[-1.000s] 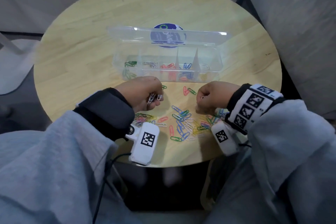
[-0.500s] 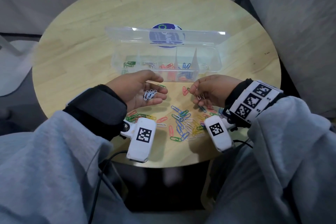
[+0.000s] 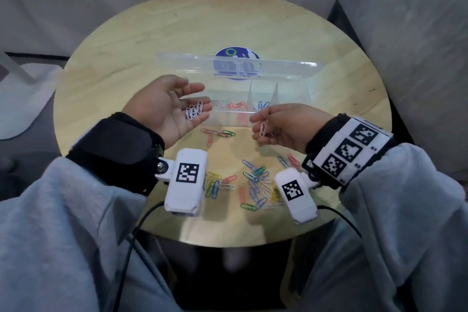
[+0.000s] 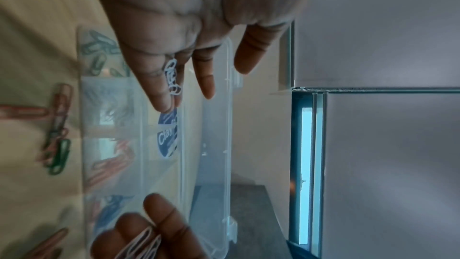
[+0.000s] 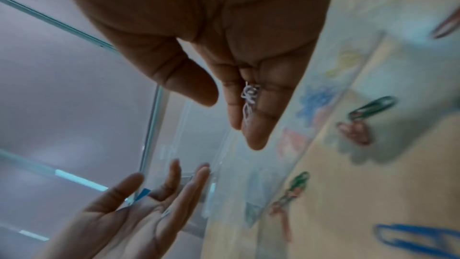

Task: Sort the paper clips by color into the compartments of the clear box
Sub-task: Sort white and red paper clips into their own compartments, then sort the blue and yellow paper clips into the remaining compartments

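My left hand (image 3: 200, 101) is held palm up with straight fingers over the left part of the clear box (image 3: 293, 109). Several white paper clips (image 3: 194, 112) lie on its fingers (image 4: 171, 78). My right hand (image 3: 260, 124) hovers at the box's near wall, also palm up. White clips (image 3: 264, 129) rest on its fingers (image 5: 248, 101), and the thumb is held apart. The box holds green clips (image 4: 99, 50), red clips (image 3: 236, 105) and blue clips (image 3: 263, 104) in separate compartments. Loose mixed clips (image 3: 255, 185) lie on the table near me.
The box lid (image 3: 228, 68) stands open toward the far side, with a blue sticker (image 3: 235, 54) behind it. A few red and green clips (image 3: 219, 133) lie just in front of the box. The round wooden table (image 3: 126, 58) ends close to my lap.
Both hands lifted off the pile, turned palm up and uncurled. They moved forward toward the box, the left hand reaching over its left part.
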The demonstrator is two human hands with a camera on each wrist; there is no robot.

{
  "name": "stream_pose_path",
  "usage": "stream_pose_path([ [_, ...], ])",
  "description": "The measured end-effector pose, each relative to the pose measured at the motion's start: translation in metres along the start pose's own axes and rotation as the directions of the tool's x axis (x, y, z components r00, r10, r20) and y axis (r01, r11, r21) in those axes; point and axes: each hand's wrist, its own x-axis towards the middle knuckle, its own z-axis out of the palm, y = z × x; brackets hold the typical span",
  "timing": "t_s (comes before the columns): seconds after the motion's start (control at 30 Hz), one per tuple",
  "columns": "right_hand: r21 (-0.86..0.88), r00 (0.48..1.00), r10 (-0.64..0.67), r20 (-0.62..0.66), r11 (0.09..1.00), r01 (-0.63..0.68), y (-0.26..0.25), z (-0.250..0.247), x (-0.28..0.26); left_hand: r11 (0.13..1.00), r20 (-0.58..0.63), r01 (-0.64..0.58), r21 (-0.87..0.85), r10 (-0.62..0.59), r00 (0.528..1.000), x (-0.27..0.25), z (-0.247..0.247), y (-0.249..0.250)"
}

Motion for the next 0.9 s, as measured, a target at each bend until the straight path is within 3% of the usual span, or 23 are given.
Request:
stream_pose_path([
  [0.2,0.03,0.993,-0.073,-0.091,0.997,0.076,-0.046,0.036,0.018,0.992,-0.039,-0.039,-0.123,0.034,0.999,0.008,-0.005,0.009],
  [0.3,-0.086,0.989,-0.124,-0.08,0.989,0.118,-0.055,0.051,0.027,0.983,-0.037,-0.048,-0.175,0.042,0.998,0.011,-0.004,0.008],
  [0.37,-0.158,0.99,-0.129,-0.06,0.98,0.118,-0.053,0.056,0.029,0.978,-0.018,-0.043,-0.204,0.041,0.999,0.013,-0.002,0.007],
  [0.53,-0.1,0.985,-0.167,-0.053,0.982,0.161,-0.037,0.047,0.02,0.949,0.045,-0.033,-0.314,0.049,0.998,0.019,0.006,0.001],
  [0.63,-0.241,0.983,-0.174,-0.058,0.958,0.156,-0.017,0.035,0.001,0.931,0.025,-0.063,-0.359,0.077,0.997,0.017,0.016,0.0],
  [0.7,-0.223,0.984,-0.173,-0.035,0.961,0.161,-0.001,0.025,-0.012,0.921,0.016,-0.078,-0.382,0.091,0.996,0.014,0.022,0.0],
  [0.8,-0.305,0.987,-0.154,-0.036,0.943,0.136,0.016,0.011,-0.024,0.927,0.021,-0.082,-0.365,0.097,0.995,0.013,0.025,-0.003],
  [0.9,-0.348,0.992,-0.123,-0.04,0.932,0.102,0.018,0.0,-0.026,0.978,0.02,-0.093,-0.187,0.099,0.995,0.012,0.023,-0.005],
])
